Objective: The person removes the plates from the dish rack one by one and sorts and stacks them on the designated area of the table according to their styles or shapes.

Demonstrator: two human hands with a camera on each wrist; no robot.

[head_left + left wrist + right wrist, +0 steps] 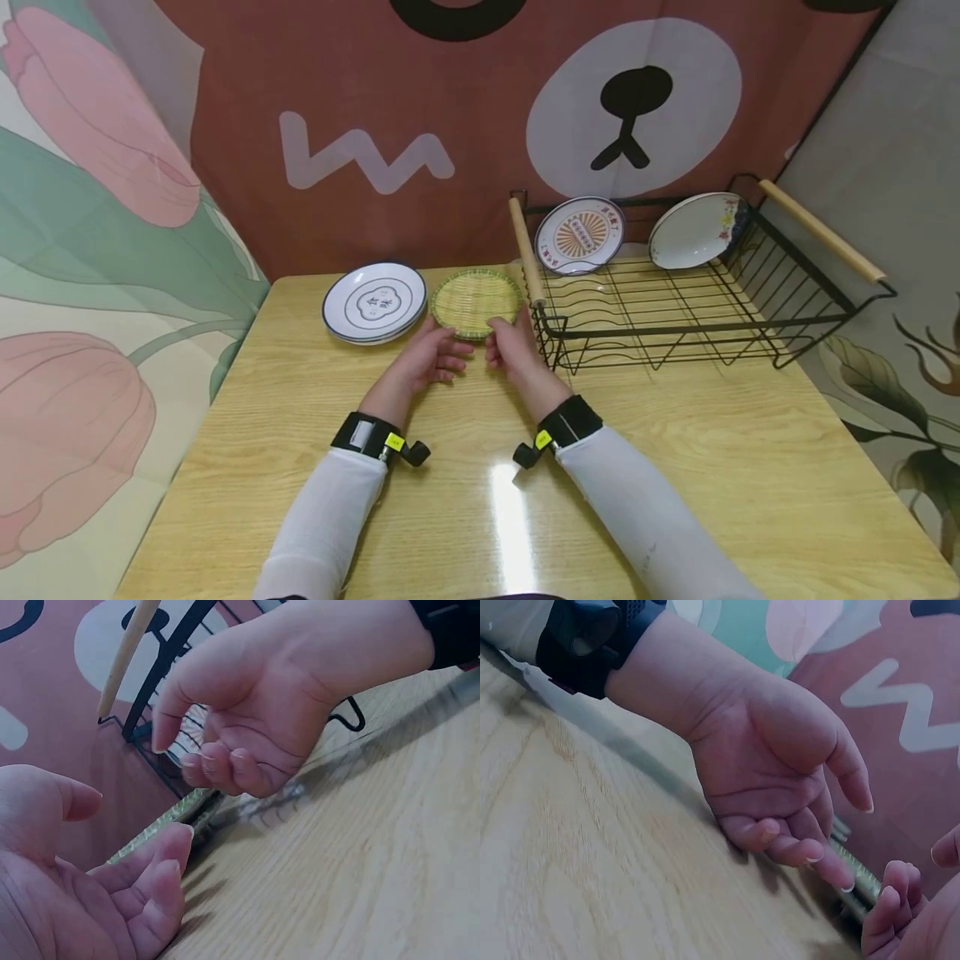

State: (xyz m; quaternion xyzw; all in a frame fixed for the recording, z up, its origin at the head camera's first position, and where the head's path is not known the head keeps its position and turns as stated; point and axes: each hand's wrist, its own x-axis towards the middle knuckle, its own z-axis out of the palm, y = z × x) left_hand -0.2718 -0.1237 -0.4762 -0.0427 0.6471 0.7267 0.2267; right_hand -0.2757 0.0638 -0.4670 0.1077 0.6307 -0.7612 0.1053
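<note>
A round, shallow woven bamboo tray point(474, 302) with a green rim lies on the table, between a stack of plates and a wire rack. At its front left is my left hand point(431, 357), fingers loosely bent and thumb by the rim. My right hand point(513, 345) is at its front right, the thumb over the rim in the head view. The left wrist view shows a gap between thumb and fingers on both the left hand point(97, 877) and the right hand point(247, 712). Whether the fingertips touch the tray is hard to see.
White blue-rimmed plates point(348, 302) are stacked left of the tray. To the right stands a black wire dish rack point(675, 329) with wooden handles, holding a patterned plate point(551, 237) and a floral-edged dish point(686, 237). A printed cloth point(360, 75) hangs behind the wooden table point(450, 517).
</note>
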